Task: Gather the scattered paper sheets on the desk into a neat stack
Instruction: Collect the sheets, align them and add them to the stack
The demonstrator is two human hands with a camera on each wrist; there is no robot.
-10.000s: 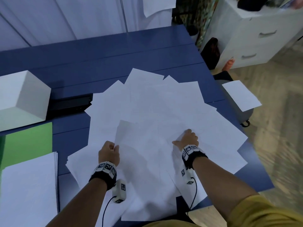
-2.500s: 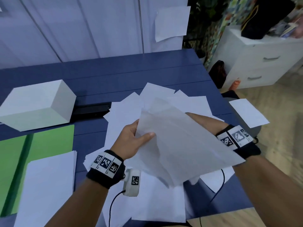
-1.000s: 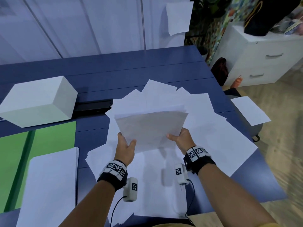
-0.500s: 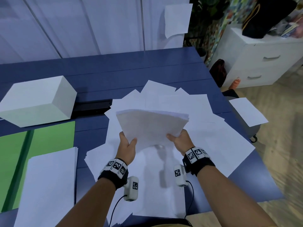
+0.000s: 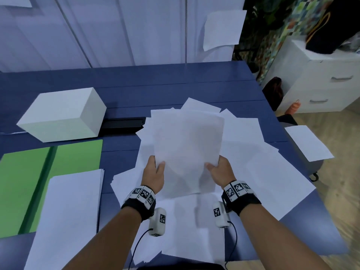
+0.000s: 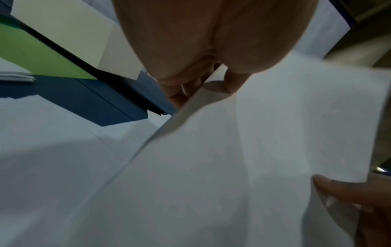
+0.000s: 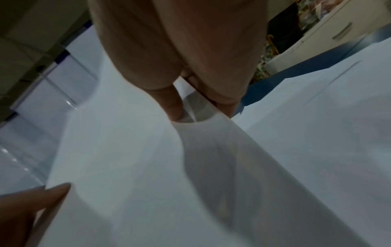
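I hold a bundle of white sheets (image 5: 187, 151) above the blue desk (image 5: 175, 82), its long edges running away from me. My left hand (image 5: 155, 168) pinches its left edge, thumb on top and fingers underneath; the wrist view shows the thumb and fingers clamping the bundle (image 6: 232, 158). My right hand (image 5: 216, 168) pinches the right edge the same way, as on the bundle (image 7: 148, 167) in its wrist view. Loose scattered sheets (image 5: 272, 172) still lie fanned over the desk beneath and to the right. A neat paper stack (image 5: 66, 211) lies at the front left.
A white box (image 5: 62, 114) stands at the back left, with a flat black device (image 5: 122, 123) beside it. Green folders (image 5: 39, 172) lie at the left under the stack. One sheet (image 5: 307, 143) rests on a stool off the desk's right edge. White drawers (image 5: 321, 80) stand beyond.
The bundle has been turned from lying crosswise, tilted up, to pointing lengthwise away from me. Both hands keep their grip and sit slightly closer together.
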